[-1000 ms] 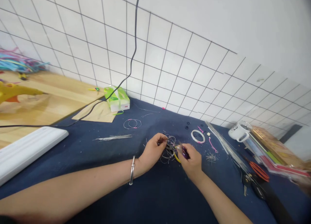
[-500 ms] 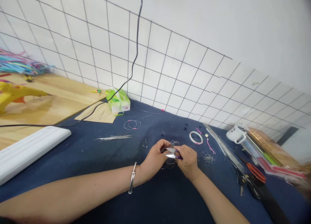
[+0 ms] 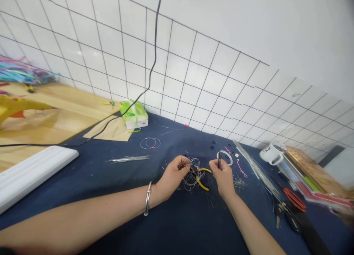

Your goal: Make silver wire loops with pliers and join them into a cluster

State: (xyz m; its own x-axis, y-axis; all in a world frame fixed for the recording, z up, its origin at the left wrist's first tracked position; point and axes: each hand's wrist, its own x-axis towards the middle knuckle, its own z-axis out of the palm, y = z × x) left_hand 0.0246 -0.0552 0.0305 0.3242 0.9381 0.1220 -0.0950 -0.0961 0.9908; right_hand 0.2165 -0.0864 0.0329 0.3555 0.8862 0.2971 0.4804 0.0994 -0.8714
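Observation:
My left hand [image 3: 174,175] pinches thin wire, thumb against forefinger, at the left side of a loose tangle of wire rings [image 3: 190,183]. Exactly which strand it grips is hard to make out. Partly under the rings lies a pair of pliers with yellow handles [image 3: 204,185]. To the right, apart from the rings, my right hand [image 3: 224,177] is closed around small scissors [image 3: 219,161] with dark purple handles. The scissors point up, away from me, and look shut. Behind them a white ring-shaped roll [image 3: 228,154] rests on the dark blue cloth.
Long straight wires [image 3: 249,162] lie at right, near orange-handled scissors [image 3: 294,199], keys [image 3: 278,212] and a white mug [image 3: 272,153]. A short wire bundle [image 3: 128,159], two wire hoops [image 3: 150,143] and a green tissue pack [image 3: 134,114] lie left. A black cable [image 3: 151,74] hangs across.
My right hand has drawn the scissors away to the right of my left hand, and their spread blades have come together and turned upward. The rings and yellow pliers are now uncovered.

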